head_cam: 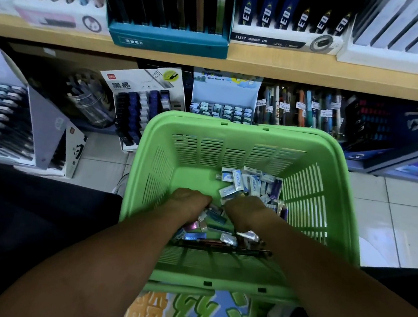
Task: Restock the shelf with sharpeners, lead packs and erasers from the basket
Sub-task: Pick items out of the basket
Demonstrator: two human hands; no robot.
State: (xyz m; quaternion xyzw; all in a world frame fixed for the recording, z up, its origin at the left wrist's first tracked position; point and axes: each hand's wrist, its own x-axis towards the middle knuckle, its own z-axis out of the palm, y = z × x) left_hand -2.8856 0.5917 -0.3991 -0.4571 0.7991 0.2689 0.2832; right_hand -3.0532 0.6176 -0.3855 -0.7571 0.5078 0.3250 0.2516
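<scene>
A green plastic basket (pixel 231 132) stands on the floor in front of the shelf. Its bottom holds white-and-blue erasers (pixel 239 182) at the far right and several small lead packs and sharpeners (pixel 209 234) nearer me. Both my hands reach down into it, backs up. My left hand (pixel 188 203) is curled round a few small packs that stick out beneath it. My right hand (pixel 246 210) rests on the pile beside the erasers, its fingers hidden under the hand.
The wooden shelf board (pixel 265 68) carries display boxes of lead refills. Below stand a lead pack display (pixel 143 106), a light-blue eraser box (pixel 223 105) and racks of pens (pixel 302 109). A grey display stand (pixel 7 109) sits at the left on the tiled floor.
</scene>
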